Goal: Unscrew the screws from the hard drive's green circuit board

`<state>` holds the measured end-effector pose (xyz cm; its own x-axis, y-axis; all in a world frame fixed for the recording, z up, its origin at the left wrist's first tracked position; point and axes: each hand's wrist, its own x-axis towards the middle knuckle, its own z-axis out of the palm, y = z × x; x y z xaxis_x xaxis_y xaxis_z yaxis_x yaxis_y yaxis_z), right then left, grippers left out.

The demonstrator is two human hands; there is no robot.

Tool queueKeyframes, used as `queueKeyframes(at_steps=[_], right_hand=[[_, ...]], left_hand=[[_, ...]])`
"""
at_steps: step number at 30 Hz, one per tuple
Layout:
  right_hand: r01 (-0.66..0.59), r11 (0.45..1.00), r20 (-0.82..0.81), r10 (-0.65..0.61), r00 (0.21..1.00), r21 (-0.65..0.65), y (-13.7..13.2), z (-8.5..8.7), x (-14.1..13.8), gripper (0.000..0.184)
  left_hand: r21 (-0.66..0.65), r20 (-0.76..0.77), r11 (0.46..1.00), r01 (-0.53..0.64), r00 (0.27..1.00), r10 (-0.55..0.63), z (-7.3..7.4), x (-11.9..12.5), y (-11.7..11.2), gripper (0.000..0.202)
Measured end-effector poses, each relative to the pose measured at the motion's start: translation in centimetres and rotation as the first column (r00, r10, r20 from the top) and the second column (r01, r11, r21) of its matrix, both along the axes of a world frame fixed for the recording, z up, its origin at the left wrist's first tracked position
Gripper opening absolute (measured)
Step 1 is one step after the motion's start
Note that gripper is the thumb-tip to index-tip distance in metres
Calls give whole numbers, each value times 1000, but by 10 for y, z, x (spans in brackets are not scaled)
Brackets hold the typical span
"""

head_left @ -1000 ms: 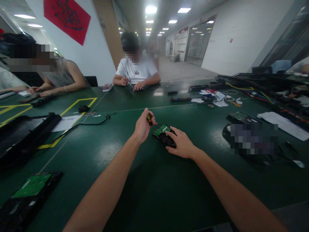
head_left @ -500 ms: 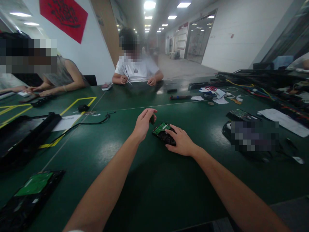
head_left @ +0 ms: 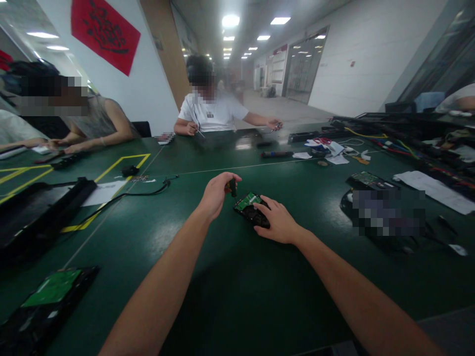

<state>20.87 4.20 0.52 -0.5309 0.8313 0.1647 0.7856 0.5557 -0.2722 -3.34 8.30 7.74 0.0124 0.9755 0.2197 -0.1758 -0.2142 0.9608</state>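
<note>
A black hard drive [head_left: 248, 208] with a green circuit board facing up lies on the green table [head_left: 237, 277] in front of me. My right hand [head_left: 276, 221] rests on its near right side, fingers pressed down on it. My left hand [head_left: 216, 193] is closed round a small black and yellow screwdriver [head_left: 232, 187], which stands upright over the drive's far left corner.
Another hard drive [head_left: 50, 294] lies at the near left. A long black device [head_left: 40, 205] and a cable [head_left: 126, 195] sit on the left. More drives, papers and tools lie at the right. Three people sit at the far side and the left.
My left hand has turned the screwdriver between its fingers, staying over the drive's corner. The person opposite has stretched one arm out to the right. My right hand stays on the drive.
</note>
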Motion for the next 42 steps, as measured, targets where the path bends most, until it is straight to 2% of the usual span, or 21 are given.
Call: queueKeyframes(at_steps=[2, 9, 13, 16, 18, 21, 25, 32, 37, 42], right_hand=[[5, 1000, -2, -5, 1000, -3, -1, 1, 0, 81], [8, 1000, -6, -8, 1000, -16, 0, 1, -1, 86], [12, 1000, 4, -12, 1000, -15, 0, 1, -1, 84], [9, 1000, 10, -9, 1000, -20, 0, 0, -1, 83], [5, 1000, 13, -5, 1000, -18, 1, -1, -1, 83], [4, 1000, 13, -4, 1000, -14, 1, -2, -1, 83], [-2, 1000, 18, 3, 1000, -17, 2, -2, 0, 84], [-6, 1000, 19, 6, 1000, 0, 2, -2, 0, 84], [-3, 1000, 16, 3, 1000, -2, 0, 0, 0, 84], [-19, 1000, 9, 19, 1000, 8, 0, 0, 1, 85]], left_hand=[[4, -17, 1000, 1, 1000, -1, 2, -2, 0, 20], [13, 66, 999, 50, 996, -51, 8, -2, -2, 10], [29, 231, 999, 18, 973, -24, 7, 7, -3, 10], [25, 306, 1000, 4, 952, -12, 2, 16, -3, 21], [42, 271, 999, -1, 962, -10, -1, 19, -3, 28], [77, 194, 997, -16, 981, 0, -5, 17, -1, 28], [54, 156, 998, -33, 987, 24, -8, 11, 0, 29], [62, 90, 998, 18, 996, -23, -9, 14, -1, 33], [42, 101, 994, 101, 989, -105, -3, 12, -3, 30], [9, 49, 981, 193, 980, -193, 7, 8, -10, 23]])
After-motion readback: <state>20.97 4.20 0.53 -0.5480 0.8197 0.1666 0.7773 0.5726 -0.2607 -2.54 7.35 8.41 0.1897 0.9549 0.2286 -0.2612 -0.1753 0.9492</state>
